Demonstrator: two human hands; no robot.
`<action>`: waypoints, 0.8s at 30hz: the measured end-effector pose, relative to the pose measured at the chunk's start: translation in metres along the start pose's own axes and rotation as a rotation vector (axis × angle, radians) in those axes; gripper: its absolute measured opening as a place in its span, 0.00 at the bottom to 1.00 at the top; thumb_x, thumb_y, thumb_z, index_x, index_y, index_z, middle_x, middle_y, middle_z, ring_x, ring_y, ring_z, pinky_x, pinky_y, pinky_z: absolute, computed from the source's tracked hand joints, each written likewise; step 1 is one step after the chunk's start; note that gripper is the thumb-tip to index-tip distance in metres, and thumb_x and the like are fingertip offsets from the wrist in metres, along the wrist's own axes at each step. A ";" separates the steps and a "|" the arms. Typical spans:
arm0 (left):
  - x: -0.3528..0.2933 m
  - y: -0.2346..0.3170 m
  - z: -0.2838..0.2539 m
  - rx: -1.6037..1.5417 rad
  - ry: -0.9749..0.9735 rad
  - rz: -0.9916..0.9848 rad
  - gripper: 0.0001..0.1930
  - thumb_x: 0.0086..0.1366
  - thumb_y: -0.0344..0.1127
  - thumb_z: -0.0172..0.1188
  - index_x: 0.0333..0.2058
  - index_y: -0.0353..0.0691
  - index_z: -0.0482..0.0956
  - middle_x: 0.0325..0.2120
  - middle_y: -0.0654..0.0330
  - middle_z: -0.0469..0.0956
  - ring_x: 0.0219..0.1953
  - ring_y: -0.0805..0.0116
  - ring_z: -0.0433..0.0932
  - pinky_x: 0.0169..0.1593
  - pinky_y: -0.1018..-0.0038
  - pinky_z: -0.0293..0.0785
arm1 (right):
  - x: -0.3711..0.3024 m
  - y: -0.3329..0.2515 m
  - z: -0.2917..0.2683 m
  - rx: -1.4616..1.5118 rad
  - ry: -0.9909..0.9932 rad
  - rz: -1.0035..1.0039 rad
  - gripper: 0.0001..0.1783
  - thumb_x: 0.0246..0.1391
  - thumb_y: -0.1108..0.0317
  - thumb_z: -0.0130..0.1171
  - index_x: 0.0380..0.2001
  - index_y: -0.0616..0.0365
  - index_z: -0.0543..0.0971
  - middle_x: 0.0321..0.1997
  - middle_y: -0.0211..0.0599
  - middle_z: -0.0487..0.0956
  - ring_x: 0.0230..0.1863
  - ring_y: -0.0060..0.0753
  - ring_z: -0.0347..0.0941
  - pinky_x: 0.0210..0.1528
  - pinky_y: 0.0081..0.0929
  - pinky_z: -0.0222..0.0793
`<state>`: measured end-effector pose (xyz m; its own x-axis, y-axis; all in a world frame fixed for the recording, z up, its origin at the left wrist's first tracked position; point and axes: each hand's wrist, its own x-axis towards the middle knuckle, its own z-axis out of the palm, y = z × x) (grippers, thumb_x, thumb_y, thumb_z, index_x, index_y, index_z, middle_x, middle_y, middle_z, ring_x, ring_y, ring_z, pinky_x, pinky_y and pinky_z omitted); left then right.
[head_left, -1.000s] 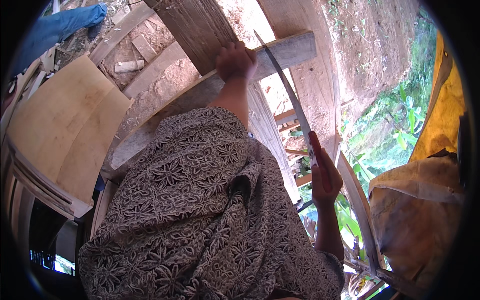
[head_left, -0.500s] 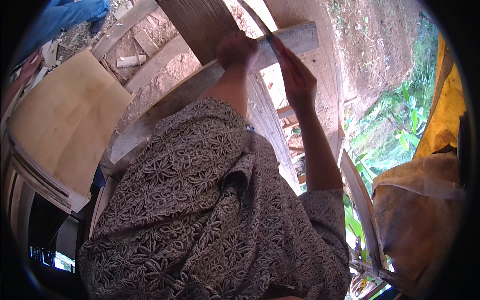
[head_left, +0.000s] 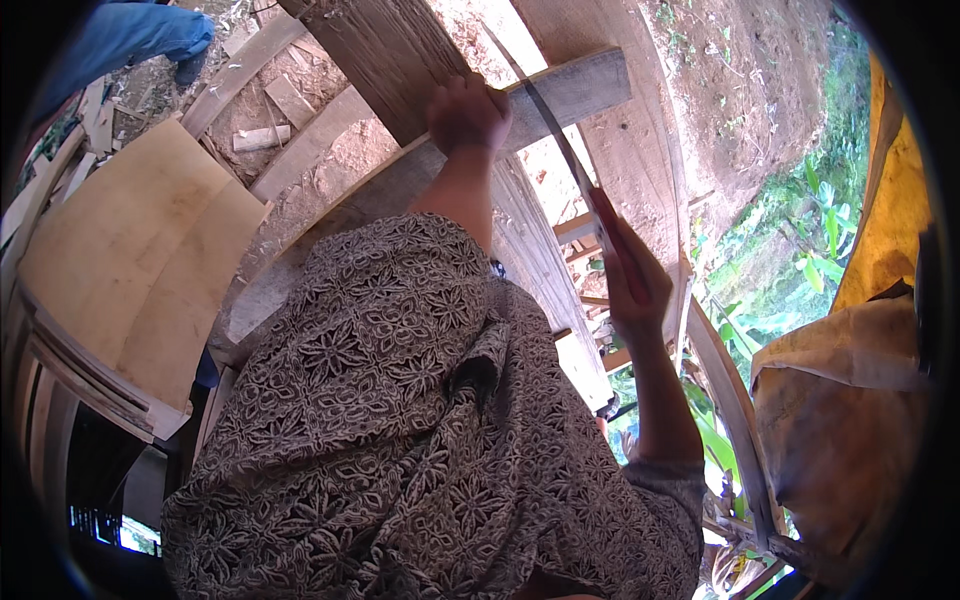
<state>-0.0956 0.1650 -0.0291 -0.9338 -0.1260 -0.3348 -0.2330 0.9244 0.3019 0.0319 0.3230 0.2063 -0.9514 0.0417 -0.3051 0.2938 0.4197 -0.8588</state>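
Note:
My right hand (head_left: 636,278) is closed round the reddish handle of a handsaw (head_left: 560,132). The saw's long narrow blade slants up and left, crossing a grey wooden plank (head_left: 588,84) a little short of its right end. Just left of the blade, my left hand (head_left: 468,112) is closed on the plank's upper edge, with its fingertips hidden. The plank runs from the lower left to the upper right, in front of a wide dark board (head_left: 375,50). How deep the blade sits in the wood cannot be made out.
Curved pale wooden sheets (head_left: 135,250) lie stacked at the left. A person's blue trouser leg (head_left: 150,42) shows at the top left, near wood offcuts (head_left: 262,138). A pale board (head_left: 535,225) stretches below the plank. A brown and yellow tarp (head_left: 835,420) hangs at the right.
My right hand has drawn the saw down and to the right, toward me, so more blade shows on the near side of the plank. My left hand keeps its hold.

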 end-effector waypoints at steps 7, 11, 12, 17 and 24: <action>0.006 -0.001 -0.006 0.028 -0.073 0.020 0.18 0.68 0.50 0.50 0.43 0.46 0.82 0.44 0.57 0.82 0.47 0.55 0.80 0.51 0.55 0.78 | 0.129 0.036 0.070 0.149 0.082 0.009 0.20 0.67 0.78 0.56 0.61 0.70 0.76 0.59 0.48 0.82 0.60 0.31 0.78 0.63 0.28 0.73; 0.006 -0.001 -0.020 -0.044 -0.128 -0.070 0.20 0.70 0.48 0.46 0.44 0.43 0.83 0.47 0.51 0.83 0.49 0.50 0.81 0.53 0.52 0.78 | 0.046 0.025 0.031 0.064 0.082 -0.019 0.20 0.67 0.78 0.57 0.61 0.70 0.76 0.59 0.49 0.82 0.60 0.33 0.78 0.63 0.30 0.73; 0.002 -0.002 -0.017 -0.053 -0.117 -0.054 0.20 0.70 0.48 0.46 0.44 0.42 0.83 0.47 0.51 0.82 0.49 0.50 0.81 0.54 0.52 0.77 | 0.015 0.017 0.014 0.013 0.080 0.049 0.20 0.67 0.78 0.58 0.60 0.70 0.76 0.59 0.50 0.82 0.60 0.34 0.78 0.63 0.30 0.73; 0.003 -0.001 -0.013 -0.056 -0.055 -0.006 0.20 0.69 0.48 0.47 0.44 0.41 0.81 0.45 0.51 0.81 0.49 0.49 0.80 0.55 0.51 0.76 | -0.087 -0.044 -0.044 -0.211 0.016 0.214 0.20 0.66 0.80 0.53 0.61 0.71 0.75 0.61 0.56 0.80 0.64 0.40 0.76 0.69 0.37 0.67; 0.002 0.001 -0.015 -0.060 -0.007 0.002 0.18 0.68 0.48 0.49 0.41 0.43 0.81 0.42 0.52 0.81 0.46 0.50 0.81 0.51 0.52 0.77 | 0.007 0.004 0.007 -0.014 -0.043 -0.062 0.22 0.65 0.84 0.50 0.62 0.73 0.73 0.66 0.61 0.75 0.69 0.45 0.70 0.72 0.42 0.66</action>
<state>-0.1016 0.1602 -0.0162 -0.9324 -0.1213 -0.3405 -0.2471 0.9014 0.3556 0.0273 0.3189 0.1985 -0.9628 -0.0231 -0.2691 0.2331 0.4327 -0.8709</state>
